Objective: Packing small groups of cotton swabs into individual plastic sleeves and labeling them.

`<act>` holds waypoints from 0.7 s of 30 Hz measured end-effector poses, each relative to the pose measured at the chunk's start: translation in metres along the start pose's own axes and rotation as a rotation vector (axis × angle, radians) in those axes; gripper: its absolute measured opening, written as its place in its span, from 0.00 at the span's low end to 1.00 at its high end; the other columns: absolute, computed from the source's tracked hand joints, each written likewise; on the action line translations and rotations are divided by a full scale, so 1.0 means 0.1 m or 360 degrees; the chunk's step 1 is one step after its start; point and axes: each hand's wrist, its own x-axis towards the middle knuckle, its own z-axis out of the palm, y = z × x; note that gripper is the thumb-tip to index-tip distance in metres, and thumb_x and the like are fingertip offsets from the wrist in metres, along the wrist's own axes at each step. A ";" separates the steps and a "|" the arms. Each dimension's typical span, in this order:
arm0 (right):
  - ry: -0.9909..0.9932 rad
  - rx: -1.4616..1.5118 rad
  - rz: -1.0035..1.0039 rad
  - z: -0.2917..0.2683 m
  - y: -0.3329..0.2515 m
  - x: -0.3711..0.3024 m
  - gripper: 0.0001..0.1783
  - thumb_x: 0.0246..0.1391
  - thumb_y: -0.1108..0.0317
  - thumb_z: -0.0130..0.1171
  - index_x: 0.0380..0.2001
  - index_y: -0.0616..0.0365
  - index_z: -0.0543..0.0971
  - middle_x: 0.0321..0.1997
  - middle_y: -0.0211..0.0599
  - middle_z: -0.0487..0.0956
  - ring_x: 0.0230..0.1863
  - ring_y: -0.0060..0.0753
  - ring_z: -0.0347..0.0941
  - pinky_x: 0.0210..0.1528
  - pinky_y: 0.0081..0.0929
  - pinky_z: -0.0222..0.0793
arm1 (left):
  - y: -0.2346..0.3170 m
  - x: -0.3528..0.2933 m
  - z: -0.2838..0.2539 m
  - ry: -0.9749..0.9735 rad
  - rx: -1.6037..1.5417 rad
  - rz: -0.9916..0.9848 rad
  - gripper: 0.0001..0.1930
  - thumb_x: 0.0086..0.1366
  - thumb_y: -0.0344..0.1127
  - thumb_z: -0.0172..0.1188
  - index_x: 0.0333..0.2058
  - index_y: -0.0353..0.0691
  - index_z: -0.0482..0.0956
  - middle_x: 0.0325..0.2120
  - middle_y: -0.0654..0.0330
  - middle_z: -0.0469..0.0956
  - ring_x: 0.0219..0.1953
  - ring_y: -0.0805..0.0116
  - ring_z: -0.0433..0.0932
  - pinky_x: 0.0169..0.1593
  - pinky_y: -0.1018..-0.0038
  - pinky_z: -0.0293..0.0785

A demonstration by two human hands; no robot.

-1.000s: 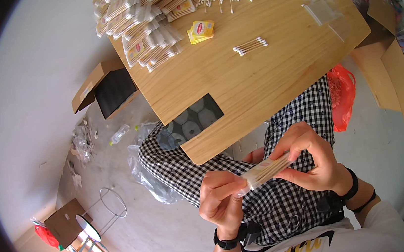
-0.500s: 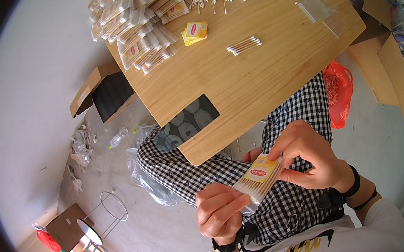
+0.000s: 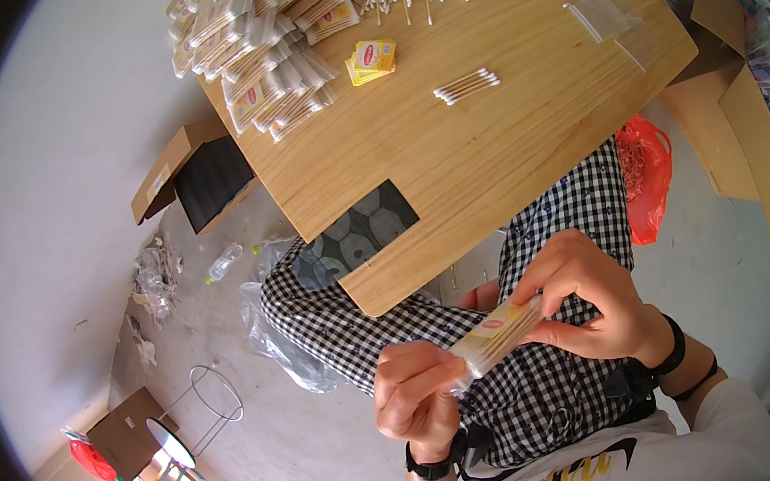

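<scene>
The clear packet of cotton swabs [image 3: 501,339], held above the checked trousers [image 3: 531,395], could spill its contents if its near-left end, whose seal I cannot make out, gaped under the pinch of the left hand [image 3: 417,396], or drop if the right hand [image 3: 589,298], gripping the far-right end between thumb and fingers, slackened. Its long axis slants from near left to far right along the swabs inside, its yellow card [image 3: 492,325] facing up, with the worktop [image 3: 463,175] on the far side.
</scene>
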 end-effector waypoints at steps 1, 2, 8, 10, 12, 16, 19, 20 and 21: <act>0.0025 0.0058 0.0028 0.01 0.00 -0.01 0.20 0.41 0.72 0.75 0.31 0.49 0.71 0.39 0.31 0.82 0.38 0.32 0.75 0.46 0.35 0.64 | -0.01 -0.02 0.01 0.0001 0.0000 0.0002 0.05 0.54 0.28 0.70 0.29 0.36 0.83 0.27 0.61 0.77 0.30 0.66 0.76 0.32 0.74 0.73; 0.0050 0.0116 0.0057 0.02 0.01 -0.01 0.19 0.42 0.71 0.74 0.31 0.49 0.72 0.39 0.32 0.83 0.38 0.31 0.76 0.46 0.34 0.64 | -0.02 -0.03 0.02 0.0040 -0.0084 -0.0090 0.05 0.55 0.28 0.70 0.30 0.36 0.82 0.28 0.61 0.77 0.30 0.67 0.75 0.33 0.75 0.72; 0.0110 0.0100 0.0025 0.03 0.05 -0.04 0.17 0.44 0.68 0.74 0.34 0.50 0.74 0.39 0.32 0.83 0.37 0.31 0.76 0.45 0.33 0.64 | -0.02 -0.10 0.10 0.0192 -0.0419 -0.0450 0.05 0.57 0.26 0.69 0.31 0.34 0.81 0.29 0.59 0.77 0.30 0.70 0.73 0.34 0.77 0.70; 0.0121 0.0098 0.0026 0.04 0.05 -0.03 0.17 0.45 0.68 0.74 0.34 0.50 0.74 0.39 0.32 0.83 0.37 0.31 0.76 0.44 0.32 0.64 | -0.02 -0.10 0.12 0.0257 -0.0527 -0.0556 0.05 0.57 0.26 0.69 0.31 0.34 0.81 0.29 0.59 0.76 0.30 0.70 0.73 0.34 0.77 0.70; 0.0132 0.0097 0.0026 0.04 0.05 -0.03 0.17 0.45 0.68 0.74 0.34 0.50 0.74 0.39 0.32 0.83 0.38 0.31 0.76 0.44 0.32 0.64 | -0.04 -0.10 0.13 0.0277 -0.0542 -0.0566 0.05 0.57 0.25 0.69 0.31 0.33 0.81 0.30 0.58 0.76 0.30 0.71 0.73 0.35 0.77 0.69; 0.0164 -0.0047 0.0038 0.04 0.04 0.03 0.19 0.43 0.68 0.74 0.39 0.53 0.77 0.40 0.33 0.82 0.39 0.33 0.76 0.46 0.33 0.67 | 0.00 -0.02 0.11 0.0234 -0.0251 -0.0511 0.06 0.55 0.24 0.69 0.32 0.34 0.82 0.29 0.59 0.76 0.31 0.70 0.73 0.35 0.77 0.69; 0.0189 -0.0149 0.0009 0.06 -0.01 0.13 0.20 0.43 0.69 0.73 0.42 0.55 0.79 0.40 0.35 0.81 0.39 0.34 0.77 0.43 0.31 0.69 | 0.06 0.19 0.11 -0.0044 0.0317 -0.0331 0.06 0.53 0.21 0.68 0.31 0.34 0.82 0.29 0.61 0.75 0.33 0.69 0.72 0.36 0.73 0.67; 0.0170 -0.0147 -0.0004 0.07 -0.02 0.16 0.20 0.43 0.70 0.72 0.42 0.56 0.80 0.40 0.36 0.81 0.37 0.35 0.77 0.40 0.29 0.71 | 0.05 0.27 0.11 -0.0196 0.0508 -0.0092 0.09 0.51 0.21 0.68 0.32 0.37 0.83 0.28 0.62 0.76 0.32 0.68 0.73 0.35 0.73 0.68; 0.0169 -0.0144 -0.0006 0.09 0.01 0.17 0.20 0.43 0.70 0.72 0.42 0.56 0.80 0.40 0.36 0.81 0.37 0.35 0.77 0.40 0.29 0.71 | 0.05 0.33 0.12 -0.0351 0.0693 0.0151 0.12 0.48 0.20 0.69 0.34 0.39 0.84 0.28 0.63 0.77 0.30 0.66 0.73 0.34 0.73 0.68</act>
